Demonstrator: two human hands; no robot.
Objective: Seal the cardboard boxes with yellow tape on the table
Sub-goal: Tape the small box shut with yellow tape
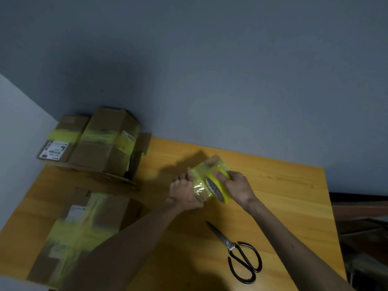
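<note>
Head view: a small cardboard box (201, 177), partly wrapped in yellow tape, is held just above the wooden table (289, 192) near the frame centre. Its 9 o'clock side is gripped by the left hand (184, 195), fingers curled round the edge. The yellow tape roll (219, 193) is pressed against the box's 3 o'clock side and is clasped by the right hand (238, 189). Black-handled scissors (241, 254) lie closed on the table at 5 o'clock from the box, well apart. Taped boxes are stacked (98, 143) at 10 o'clock, by the wall. Another taped box (84, 225) lies at 8 o'clock, blurred.
</note>
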